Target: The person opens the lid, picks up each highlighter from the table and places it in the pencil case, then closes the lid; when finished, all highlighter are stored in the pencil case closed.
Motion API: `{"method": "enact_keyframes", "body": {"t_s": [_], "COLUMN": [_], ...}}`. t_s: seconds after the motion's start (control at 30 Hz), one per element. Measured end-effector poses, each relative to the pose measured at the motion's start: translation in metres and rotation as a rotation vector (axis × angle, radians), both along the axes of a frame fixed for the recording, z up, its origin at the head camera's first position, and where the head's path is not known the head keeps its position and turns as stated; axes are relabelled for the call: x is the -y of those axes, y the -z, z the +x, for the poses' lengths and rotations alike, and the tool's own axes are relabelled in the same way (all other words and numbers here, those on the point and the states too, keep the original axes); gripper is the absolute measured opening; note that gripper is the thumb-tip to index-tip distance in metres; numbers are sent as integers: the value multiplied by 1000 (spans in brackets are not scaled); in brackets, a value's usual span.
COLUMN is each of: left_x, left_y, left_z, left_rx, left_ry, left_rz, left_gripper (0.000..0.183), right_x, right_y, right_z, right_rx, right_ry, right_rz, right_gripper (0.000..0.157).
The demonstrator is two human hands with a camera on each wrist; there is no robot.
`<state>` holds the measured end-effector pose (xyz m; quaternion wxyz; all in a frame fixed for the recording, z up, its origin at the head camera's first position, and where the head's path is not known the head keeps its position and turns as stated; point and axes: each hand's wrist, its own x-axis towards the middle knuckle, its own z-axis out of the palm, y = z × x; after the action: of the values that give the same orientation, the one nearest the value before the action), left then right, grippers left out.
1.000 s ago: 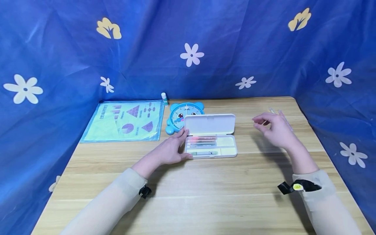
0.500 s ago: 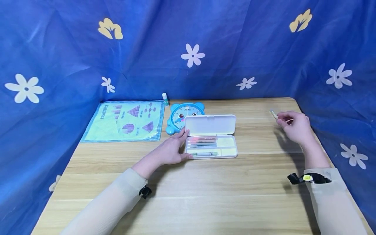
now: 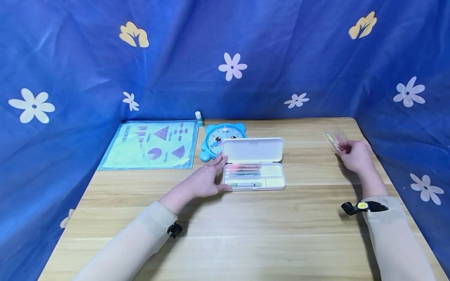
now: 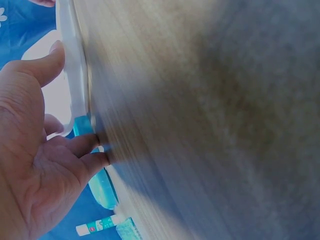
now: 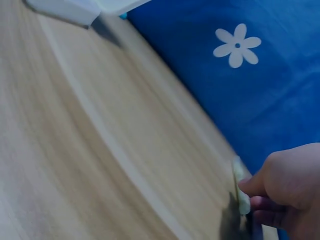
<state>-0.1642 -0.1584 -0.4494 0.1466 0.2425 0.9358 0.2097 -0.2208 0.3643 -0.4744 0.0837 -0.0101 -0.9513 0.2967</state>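
Note:
In the head view a white pencil case (image 3: 253, 150) lies with its lid raised at mid-table. Several pens (image 3: 242, 169) fill its back left compartment, and a pale green pen (image 3: 246, 184) lies in the front one. My left hand (image 3: 204, 180) holds the case's left end, thumb at the front corner and fingers by the lid. Over at the right, my right hand (image 3: 356, 156) pinches a pale yellow-green pen (image 5: 240, 182) between thumb and fingers, close over the table. A pink pen (image 3: 339, 138) shows just beyond these fingers, partly hidden by them.
Behind the case stands a blue cartoon clock (image 3: 214, 140), partly covered by the lid. A glue stick (image 3: 199, 119) is upright near the back edge. To the left lies a blue-edged clear folder (image 3: 151, 146) with printed charts. Blue flowered cloth (image 3: 263, 78) surrounds the table.
My right hand has moved right from beside the case to the loose pens and now pinches the yellow-green one. My left hand stays on the case.

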Motion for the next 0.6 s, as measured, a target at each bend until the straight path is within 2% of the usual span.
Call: {"method": "enact_keyframes", "body": {"t_s": [0.37, 0.6], "left_x": [0, 0], "left_y": [0, 0], "left_z": [0, 0], "left_rx": [-4, 2], "left_ry": [-3, -2], "left_rz": [7, 8], "left_gripper": [114, 114], "right_x": [11, 13], "right_y": [2, 1], "right_z": [-3, -1], "right_rx": [69, 83], "right_ry": [65, 62], "right_rz": [39, 30], "right_gripper": [23, 23]}}
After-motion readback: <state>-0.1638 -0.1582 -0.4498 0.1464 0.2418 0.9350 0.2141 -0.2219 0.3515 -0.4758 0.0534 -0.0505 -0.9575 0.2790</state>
